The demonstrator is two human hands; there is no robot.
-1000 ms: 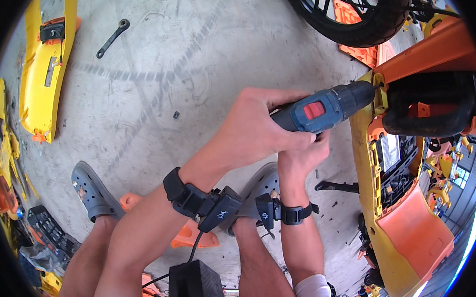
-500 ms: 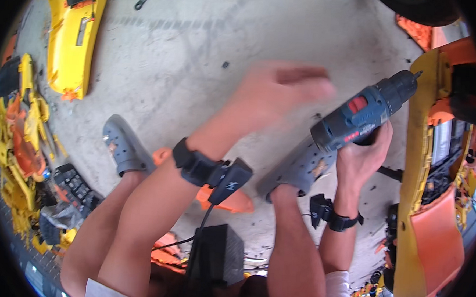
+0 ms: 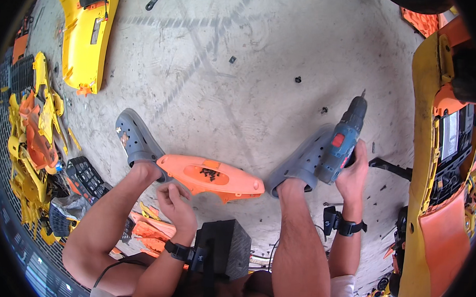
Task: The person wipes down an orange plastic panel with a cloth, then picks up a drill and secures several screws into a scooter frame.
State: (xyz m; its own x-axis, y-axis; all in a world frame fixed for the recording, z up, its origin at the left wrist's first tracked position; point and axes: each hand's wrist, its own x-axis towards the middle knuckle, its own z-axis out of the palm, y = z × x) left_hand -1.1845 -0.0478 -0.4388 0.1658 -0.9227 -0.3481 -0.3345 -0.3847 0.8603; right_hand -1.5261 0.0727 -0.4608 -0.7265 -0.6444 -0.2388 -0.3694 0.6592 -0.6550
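Note:
My right hand (image 3: 353, 176) grips a dark blue cordless drill (image 3: 341, 143) by its handle, over my right shoe. The drill's bit points away from me, with a red patch on its side. My left hand (image 3: 177, 205) hangs near my left knee, fingers loosely bent and apart, with nothing visible in them. Just beyond it lies an orange plastic panel (image 3: 233, 181), between my two grey clogs. A recess in that panel holds a small heap of dark screws (image 3: 210, 174). Both wrists carry black strapped devices.
A large yellow and orange machine body part (image 3: 423, 158) stands upright on the right. At the far left lies a yellow panel (image 3: 84, 49); nearer, yellow and orange scraps (image 3: 33, 154) are piled. A black box (image 3: 223, 250) sits between my legs. Small dark fasteners dot the concrete floor.
My left hand has drawn back from beside the drill toward my left knee, uncovering the orange panel. My right hand has lowered the drill leftward, away from the upright yellow part.

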